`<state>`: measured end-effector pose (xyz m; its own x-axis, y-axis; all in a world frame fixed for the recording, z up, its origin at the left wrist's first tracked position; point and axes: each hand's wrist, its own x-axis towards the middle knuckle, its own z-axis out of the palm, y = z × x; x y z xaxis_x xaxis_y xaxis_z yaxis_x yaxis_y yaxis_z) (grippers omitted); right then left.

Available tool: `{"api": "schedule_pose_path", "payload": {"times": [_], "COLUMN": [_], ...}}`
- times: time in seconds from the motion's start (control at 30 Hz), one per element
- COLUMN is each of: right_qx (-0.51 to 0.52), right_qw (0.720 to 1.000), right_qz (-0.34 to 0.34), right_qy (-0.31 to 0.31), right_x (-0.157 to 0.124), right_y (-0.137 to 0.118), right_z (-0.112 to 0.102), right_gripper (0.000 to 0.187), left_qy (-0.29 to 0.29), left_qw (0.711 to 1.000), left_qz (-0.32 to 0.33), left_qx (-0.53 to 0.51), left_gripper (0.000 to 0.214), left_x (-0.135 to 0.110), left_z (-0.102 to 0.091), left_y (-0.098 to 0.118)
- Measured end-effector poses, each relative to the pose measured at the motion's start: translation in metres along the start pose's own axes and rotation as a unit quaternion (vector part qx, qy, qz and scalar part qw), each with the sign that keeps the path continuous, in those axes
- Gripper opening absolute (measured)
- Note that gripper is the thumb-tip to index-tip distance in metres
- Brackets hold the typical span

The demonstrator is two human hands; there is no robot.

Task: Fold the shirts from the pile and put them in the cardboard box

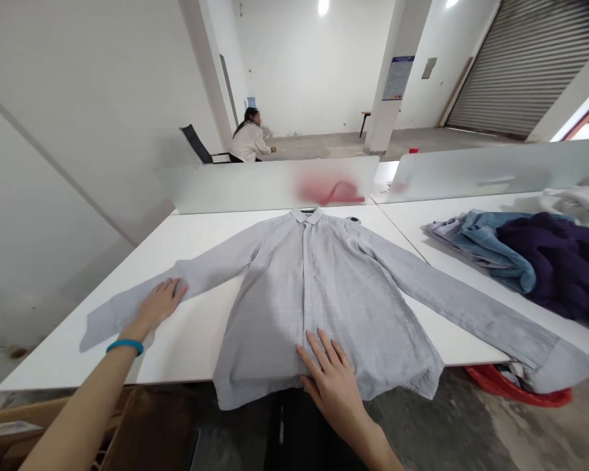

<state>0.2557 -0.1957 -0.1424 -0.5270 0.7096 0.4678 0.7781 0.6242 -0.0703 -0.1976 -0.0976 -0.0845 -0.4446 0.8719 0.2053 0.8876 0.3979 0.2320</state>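
Note:
A pale grey button-up shirt (319, 288) lies spread face up on the white table (191, 327), collar away from me, both sleeves stretched out to the sides. My left hand (160, 302) rests flat and open on the left sleeve, a blue band on its wrist. My right hand (330, 374) lies flat and open on the shirt's lower hem near the button line. The hem hangs a little over the table's front edge, and the right cuff hangs past that edge too.
A heap of clothes (530, 258), blue, purple and white, sits on the adjoining table at the right. Frosted dividers (269, 183) stand behind the tables. A red bag (515, 387) lies on the floor at right, cardboard boxes (44, 418) at lower left. A person (249, 137) sits far back.

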Motion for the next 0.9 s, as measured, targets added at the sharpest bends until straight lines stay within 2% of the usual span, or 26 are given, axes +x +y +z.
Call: {"api": "schedule_pose_path", "payload": {"times": [0.07, 0.13, 0.2, 0.27, 0.37, 0.47, 0.53, 0.63, 0.73, 0.8, 0.83, 0.9], "right_qx": [0.001, 0.008, 0.020, 0.033, 0.045, 0.051, 0.058, 0.091, 0.201, 0.289, 0.312, 0.287], "right_qw": [1.000, 1.000, 1.000, 0.999, 0.999, 0.998, 0.997, 0.994, 0.979, 0.952, 0.934, 0.893], "right_qz": [0.002, 0.006, 0.011, 0.015, 0.017, 0.017, 0.019, 0.025, 0.038, 0.096, 0.147, 0.277], "right_qy": [-0.003, -0.003, -0.001, -0.003, -0.012, -0.027, -0.039, -0.046, -0.025, 0.040, 0.091, 0.210], "right_x": [0.000, 0.000, 0.000, 0.000, 0.000, -0.001, 0.000, 0.002, 0.001, -0.008, -0.017, -0.044], "right_y": [-0.001, -0.001, -0.002, -0.002, -0.001, -0.001, -0.002, -0.004, 0.005, 0.026, 0.042, 0.085], "right_z": [0.000, -0.001, -0.001, -0.001, -0.002, -0.002, -0.002, -0.008, -0.022, -0.034, -0.040, -0.048], "right_gripper": [0.042, 0.042, 0.043, 0.044, 0.045, 0.045, 0.047, 0.048, 0.040, 0.034, 0.033, 0.031], "left_qy": [-0.006, -0.002, 0.015, 0.023, 0.003, -0.021, -0.038, -0.058, -0.063, -0.061, -0.060, -0.061], "left_qw": [1.000, 0.999, 0.998, 0.996, 0.986, 0.958, 0.938, 0.933, 0.938, 0.941, 0.943, 0.944], "left_qz": [0.010, 0.011, 0.021, 0.062, 0.162, 0.285, 0.344, 0.353, 0.339, 0.330, 0.325, 0.321], "left_qx": [0.015, 0.038, 0.055, 0.059, 0.042, 0.016, 0.019, 0.041, 0.048, 0.048, 0.048, 0.048], "left_gripper": [0.040, 0.044, 0.047, 0.047, 0.048, 0.050, 0.053, 0.059, 0.064, 0.065, 0.066, 0.066], "left_x": [-0.008, -0.010, -0.010, -0.013, -0.027, -0.052, -0.066, -0.075, -0.072, -0.069, -0.069, -0.068], "left_z": [0.012, 0.014, 0.014, 0.018, 0.035, 0.057, 0.067, 0.076, 0.079, 0.078, 0.078, 0.077], "left_y": [0.005, 0.011, 0.026, 0.054, 0.115, 0.171, 0.193, 0.201, 0.193, 0.188, 0.187, 0.186]}}
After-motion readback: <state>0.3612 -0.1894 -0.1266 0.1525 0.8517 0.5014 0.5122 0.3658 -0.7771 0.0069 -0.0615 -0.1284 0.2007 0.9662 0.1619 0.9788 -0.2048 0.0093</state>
